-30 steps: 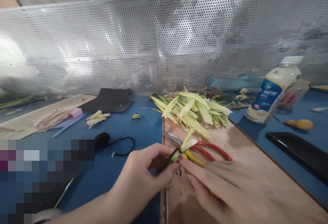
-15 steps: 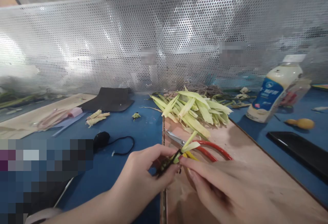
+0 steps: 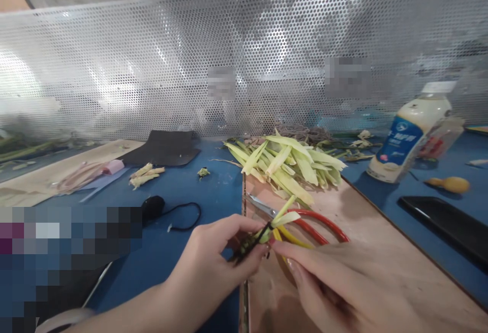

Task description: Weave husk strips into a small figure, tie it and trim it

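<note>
Bundle [image 3: 247,242]: sitting gripped in left hand [image 3: 208,254], near scissors [image 3: 261,205] | Right hand [image 3: 335,284]: touching near cord [image 3: 266,231], closure not showing | Handling: appearing light, soft, crushable; body below cord suiting grip

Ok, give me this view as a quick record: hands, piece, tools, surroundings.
left hand: pinches dark-and-green bundle
right hand: fingertips at bundle's pale-tipped end; firm grip unclear
scissors: on wooden board, red handles, partly hidden
yellow part: beside red handles; same tool or not, unclear
beyond scissors: pale green strips, piled
left side: black ball with cord; black sheet
right side: bottle, black slab
</note>
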`<state>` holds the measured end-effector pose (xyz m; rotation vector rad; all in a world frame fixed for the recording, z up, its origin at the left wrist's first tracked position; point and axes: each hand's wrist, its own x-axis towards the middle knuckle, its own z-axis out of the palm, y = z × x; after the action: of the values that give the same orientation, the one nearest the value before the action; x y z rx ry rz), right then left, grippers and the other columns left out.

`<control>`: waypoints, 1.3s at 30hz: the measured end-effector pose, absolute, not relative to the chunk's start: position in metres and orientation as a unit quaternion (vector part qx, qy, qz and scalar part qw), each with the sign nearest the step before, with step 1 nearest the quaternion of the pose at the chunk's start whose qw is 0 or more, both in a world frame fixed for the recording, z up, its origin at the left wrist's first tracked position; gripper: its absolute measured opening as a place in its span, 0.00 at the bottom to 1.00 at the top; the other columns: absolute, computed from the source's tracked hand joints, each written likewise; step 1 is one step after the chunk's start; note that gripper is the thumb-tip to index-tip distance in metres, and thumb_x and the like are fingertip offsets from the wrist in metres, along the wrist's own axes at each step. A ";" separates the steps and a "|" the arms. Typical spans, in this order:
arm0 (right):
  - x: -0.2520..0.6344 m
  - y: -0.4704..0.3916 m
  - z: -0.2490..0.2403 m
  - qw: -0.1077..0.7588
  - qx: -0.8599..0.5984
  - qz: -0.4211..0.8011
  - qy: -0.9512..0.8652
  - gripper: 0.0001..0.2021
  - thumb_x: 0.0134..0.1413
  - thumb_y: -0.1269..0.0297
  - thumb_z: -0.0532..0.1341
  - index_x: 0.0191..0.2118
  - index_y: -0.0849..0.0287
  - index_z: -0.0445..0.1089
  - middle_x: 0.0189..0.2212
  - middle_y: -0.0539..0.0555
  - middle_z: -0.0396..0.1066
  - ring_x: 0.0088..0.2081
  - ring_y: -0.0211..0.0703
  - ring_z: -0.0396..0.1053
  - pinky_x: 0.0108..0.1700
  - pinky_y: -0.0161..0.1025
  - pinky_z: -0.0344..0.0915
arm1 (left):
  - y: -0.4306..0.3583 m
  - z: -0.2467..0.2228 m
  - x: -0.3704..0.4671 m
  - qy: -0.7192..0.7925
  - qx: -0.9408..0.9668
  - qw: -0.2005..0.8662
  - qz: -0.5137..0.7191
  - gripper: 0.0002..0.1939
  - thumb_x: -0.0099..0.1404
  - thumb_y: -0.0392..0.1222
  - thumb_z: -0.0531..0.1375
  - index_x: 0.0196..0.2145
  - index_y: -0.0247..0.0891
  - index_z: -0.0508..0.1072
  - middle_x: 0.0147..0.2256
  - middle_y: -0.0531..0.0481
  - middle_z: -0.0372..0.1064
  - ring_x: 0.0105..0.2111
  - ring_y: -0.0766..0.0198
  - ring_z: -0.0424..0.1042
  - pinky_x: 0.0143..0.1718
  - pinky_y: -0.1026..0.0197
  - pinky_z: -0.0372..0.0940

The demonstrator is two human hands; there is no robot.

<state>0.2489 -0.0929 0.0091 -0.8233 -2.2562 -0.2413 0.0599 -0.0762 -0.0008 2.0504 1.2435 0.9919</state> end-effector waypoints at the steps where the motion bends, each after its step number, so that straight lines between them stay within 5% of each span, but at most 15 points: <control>1: 0.249 -0.093 0.009 0.356 -0.321 -0.095 -0.873 0.12 0.53 0.73 0.53 0.40 0.59 0.71 0.26 0.51 0.74 0.27 0.34 0.72 0.32 0.29 0.70 | -0.076 -0.001 0.060 0.461 0.761 0.269 0.368 0.08 0.56 0.38 0.57 0.35 0.38 0.73 0.28 0.52 0.74 0.28 0.65 0.73 0.30 0.65 0.68; 18: 0.249 -0.094 0.006 0.376 -0.314 -0.102 -0.866 0.12 0.52 0.75 0.54 0.40 0.58 0.71 0.27 0.49 0.74 0.27 0.33 0.72 0.37 0.29 0.70 | -0.079 -0.001 0.059 0.445 0.777 0.240 0.375 0.08 0.56 0.37 0.58 0.35 0.39 0.73 0.30 0.53 0.75 0.27 0.67 0.73 0.30 0.67 0.69; 25: 0.249 -0.093 0.003 0.370 -0.311 -0.078 -0.872 0.13 0.53 0.74 0.54 0.43 0.58 0.70 0.24 0.49 0.73 0.26 0.35 0.72 0.25 0.26 0.69 | -0.078 -0.001 0.058 0.447 0.778 0.244 0.369 0.08 0.57 0.37 0.57 0.36 0.39 0.73 0.30 0.53 0.75 0.28 0.67 0.73 0.31 0.67 0.68; 39: 0.248 -0.092 0.002 0.371 -0.297 -0.078 -0.876 0.15 0.54 0.75 0.53 0.45 0.60 0.70 0.24 0.50 0.73 0.26 0.36 0.72 0.29 0.28 0.71 | -0.080 0.002 0.059 0.442 0.778 0.239 0.376 0.09 0.57 0.36 0.57 0.36 0.40 0.73 0.31 0.53 0.76 0.28 0.67 0.73 0.31 0.68 0.68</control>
<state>0.2478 -0.0920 0.0017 -0.7621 -2.2481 -0.1998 0.0590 -0.0799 0.0025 2.1318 1.2110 1.0300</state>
